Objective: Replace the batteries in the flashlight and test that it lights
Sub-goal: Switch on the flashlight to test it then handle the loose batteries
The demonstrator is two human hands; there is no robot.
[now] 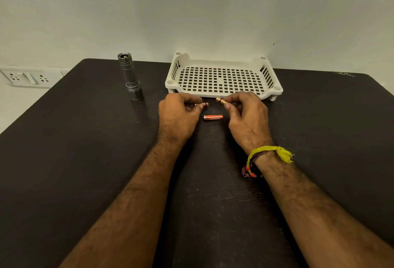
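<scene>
On the wall at far left, well left of the white perforated tray [222, 75], a white socket strip [27, 78] shows; its left end is cut off by the frame edge. Next, to the left of the tray and well apart from it, the silver flashlight [129, 77] stands on the dark tabletop [64, 150] with its wider head down and its open tail end up; what lies inside the tube is too dark to make out.

Just in front of the tray's near rim, the left hand [178, 116] is closed around a copper-tipped battery [202, 104], pinched between thumb and fingertips; only the tip and a short stretch of the body show, the rest hidden inside the hand. Between the two hands and slightly nearer the camera than the tray, an orange battery [213, 117] lies flat on the tabletop, free of both hands; its label is too blurred to read.

In front of the tray's near right portion, the right hand [248, 118] grips a second copper-tipped battery [221, 100], tilted, its rear part covered by the fingers. A yellow thread wristband [268, 154] circles that wrist. Both forearms are cut off by the bottom edge.
</scene>
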